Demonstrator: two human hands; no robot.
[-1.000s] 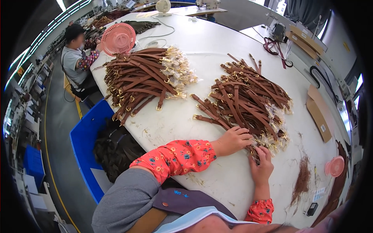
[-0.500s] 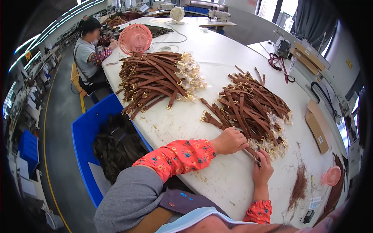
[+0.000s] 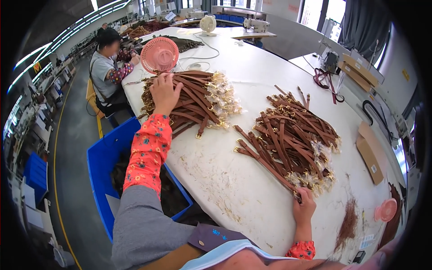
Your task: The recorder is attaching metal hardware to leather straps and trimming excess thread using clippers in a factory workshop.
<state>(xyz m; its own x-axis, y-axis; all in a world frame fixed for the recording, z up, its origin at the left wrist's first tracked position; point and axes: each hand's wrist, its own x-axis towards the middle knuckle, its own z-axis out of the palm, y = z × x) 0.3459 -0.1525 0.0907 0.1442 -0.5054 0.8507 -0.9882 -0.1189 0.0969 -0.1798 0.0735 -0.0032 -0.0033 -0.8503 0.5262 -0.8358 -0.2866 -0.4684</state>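
Observation:
My left hand [image 3: 165, 95] reaches over the left pile of brown leather straps [image 3: 193, 92], its fingers stretched and touching the far left of the pile. The straps have gold buckles, with clear plastic wrap around the ends on the pile's right side. My right hand [image 3: 304, 208] is closed at the near end of a single strap [image 3: 265, 166], which lies along the lower left of the right pile of straps [image 3: 292, 130]. Something small and dark shows at its fingertips; its kind cannot be made out.
A blue bin [image 3: 101, 173] with dark material stands against the table's left edge. A pink fan [image 3: 159, 55] sits beyond the left pile, near a seated co-worker [image 3: 106, 67]. Right of the straps are a cardboard piece [image 3: 371, 153], brown scraps [image 3: 347, 222] and a small pink fan [image 3: 386, 210].
My left hand has left the strap beside my right hand and swung left and away onto the left pile. My right hand stays closed in about the same place.

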